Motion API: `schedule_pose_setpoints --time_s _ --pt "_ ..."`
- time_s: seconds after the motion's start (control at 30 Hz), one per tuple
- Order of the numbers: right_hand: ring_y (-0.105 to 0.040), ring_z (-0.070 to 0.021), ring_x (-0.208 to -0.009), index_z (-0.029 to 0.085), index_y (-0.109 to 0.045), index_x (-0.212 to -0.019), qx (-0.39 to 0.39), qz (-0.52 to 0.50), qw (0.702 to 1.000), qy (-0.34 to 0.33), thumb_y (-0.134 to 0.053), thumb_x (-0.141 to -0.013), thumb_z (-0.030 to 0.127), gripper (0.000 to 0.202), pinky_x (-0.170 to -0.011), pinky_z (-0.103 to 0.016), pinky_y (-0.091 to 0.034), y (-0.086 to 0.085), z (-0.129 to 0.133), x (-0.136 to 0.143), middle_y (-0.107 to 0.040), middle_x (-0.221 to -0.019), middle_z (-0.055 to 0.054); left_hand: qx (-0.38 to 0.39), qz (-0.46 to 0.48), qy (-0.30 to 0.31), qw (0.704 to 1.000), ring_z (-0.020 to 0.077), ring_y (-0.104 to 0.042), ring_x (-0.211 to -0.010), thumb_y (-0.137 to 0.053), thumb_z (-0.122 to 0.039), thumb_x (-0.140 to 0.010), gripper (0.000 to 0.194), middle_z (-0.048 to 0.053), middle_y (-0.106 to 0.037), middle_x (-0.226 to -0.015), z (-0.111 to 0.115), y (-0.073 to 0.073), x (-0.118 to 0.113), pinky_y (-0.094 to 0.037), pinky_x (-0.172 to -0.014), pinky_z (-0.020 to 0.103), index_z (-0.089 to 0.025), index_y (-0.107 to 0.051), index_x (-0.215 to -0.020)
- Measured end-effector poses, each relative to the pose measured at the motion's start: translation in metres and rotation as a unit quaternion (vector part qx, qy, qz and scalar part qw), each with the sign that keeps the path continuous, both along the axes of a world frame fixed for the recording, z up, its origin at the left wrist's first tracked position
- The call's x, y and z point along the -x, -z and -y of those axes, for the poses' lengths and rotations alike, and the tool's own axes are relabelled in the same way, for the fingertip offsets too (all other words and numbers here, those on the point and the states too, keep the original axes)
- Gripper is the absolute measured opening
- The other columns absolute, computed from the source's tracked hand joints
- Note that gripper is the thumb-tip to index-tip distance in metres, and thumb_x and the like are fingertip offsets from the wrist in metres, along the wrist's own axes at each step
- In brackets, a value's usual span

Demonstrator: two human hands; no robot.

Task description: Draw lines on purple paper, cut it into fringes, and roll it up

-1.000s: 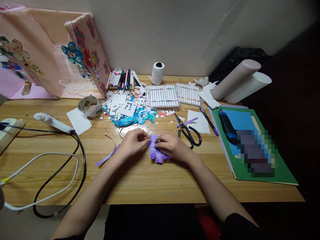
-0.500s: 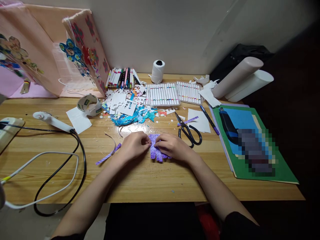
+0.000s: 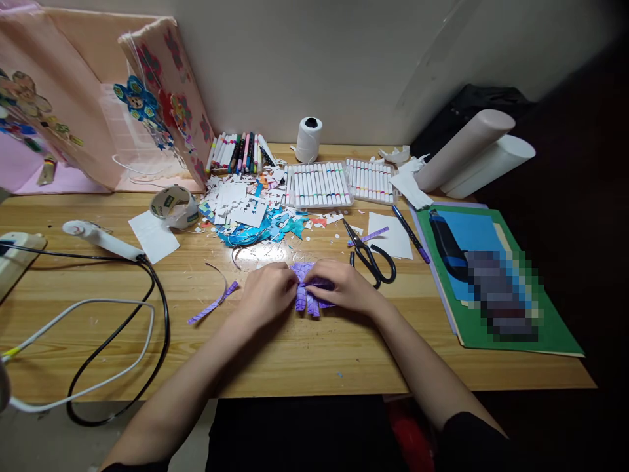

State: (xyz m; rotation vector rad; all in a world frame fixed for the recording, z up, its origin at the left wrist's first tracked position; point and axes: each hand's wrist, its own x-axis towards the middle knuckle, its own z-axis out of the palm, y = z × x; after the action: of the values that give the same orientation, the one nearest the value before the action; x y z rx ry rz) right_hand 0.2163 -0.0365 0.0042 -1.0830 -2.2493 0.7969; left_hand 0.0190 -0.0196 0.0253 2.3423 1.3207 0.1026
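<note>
Between my hands, low over the wooden table, is a piece of purple patterned paper (image 3: 311,305) cut into strips along its near edge. My left hand (image 3: 271,288) pinches its left side, fingers closed. From the right, my right hand (image 3: 341,285) grips the same paper with thumb and fingertips, covering part of it. A loose purple strip (image 3: 212,303) lies left of my left hand. Black-handled scissors (image 3: 371,255) rest beyond my right hand, blades pointing away, over a second purple strip (image 3: 378,233) and near a white paper sheet (image 3: 400,242).
Paper scraps (image 3: 246,213) are heaped at the back, beside marker sets (image 3: 319,183) and a thread spool (image 3: 309,139). A tape roll (image 3: 173,206), glue gun (image 3: 101,241) and looped cables (image 3: 152,314) occupy the left. Green card sheets (image 3: 550,328) lie right, a decorated pink box (image 3: 93,98) back left.
My fingers have shifted slightly on the purple paper, pinching closer together near its middle. The view has moved a little; the other things stay in place.
</note>
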Motion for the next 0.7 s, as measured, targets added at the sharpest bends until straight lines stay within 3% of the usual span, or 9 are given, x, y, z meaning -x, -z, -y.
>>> schedule_pose_setpoints --time_s 0.13,0.33,0.53,0.7 --pt "-0.063 -0.0152 -0.084 0.017 -0.065 -0.093 0.050 -0.043 0.998 0.017 -0.061 -0.086 0.018 0.008 -0.077 -0.028 -0.048 -0.003 0.000 0.001 -0.069 -0.090 -0.004 -0.012 -0.028 0.004 1.000 0.0226 -0.062 -0.079 -0.052 -0.029 -0.087 0.022 0.007 -0.067 -0.085 0.007 -0.002 -0.002 -0.032 -0.058 0.029 -0.021 -0.072 -0.086" --pt "-0.064 -0.0151 -0.089 0.020 -0.059 -0.112 0.124 -0.065 0.990 0.000 -0.064 -0.081 0.016 0.032 -0.080 -0.029 -0.050 -0.007 0.001 -0.001 -0.068 -0.104 -0.005 -0.014 -0.038 -0.032 0.999 0.0237 -0.063 -0.077 -0.052 -0.040 -0.089 0.028 0.009 -0.068 -0.083 0.007 -0.002 -0.005 -0.034 -0.059 0.028 -0.020 -0.072 -0.089" --pt "-0.058 -0.0195 -0.095 0.018 -0.056 -0.105 0.087 -0.012 0.995 -0.041 -0.070 -0.072 0.017 0.036 -0.083 -0.033 -0.047 -0.002 0.001 0.001 -0.063 -0.102 -0.007 0.041 -0.035 -0.067 0.996 0.0218 -0.062 -0.069 -0.053 -0.037 -0.087 0.028 0.008 -0.068 -0.071 0.005 -0.009 -0.006 -0.033 -0.057 0.028 -0.022 -0.073 -0.073" --pt "-0.056 -0.0191 -0.087 0.018 -0.055 -0.095 0.056 0.021 0.998 -0.021 -0.061 -0.077 0.013 0.019 -0.077 -0.032 -0.046 0.003 0.000 0.007 -0.060 -0.093 -0.006 0.080 -0.014 -0.116 0.990 0.0237 -0.064 -0.073 -0.055 -0.037 -0.085 0.028 0.009 -0.072 -0.077 0.006 -0.012 -0.008 -0.033 -0.057 0.028 -0.021 -0.074 -0.074"
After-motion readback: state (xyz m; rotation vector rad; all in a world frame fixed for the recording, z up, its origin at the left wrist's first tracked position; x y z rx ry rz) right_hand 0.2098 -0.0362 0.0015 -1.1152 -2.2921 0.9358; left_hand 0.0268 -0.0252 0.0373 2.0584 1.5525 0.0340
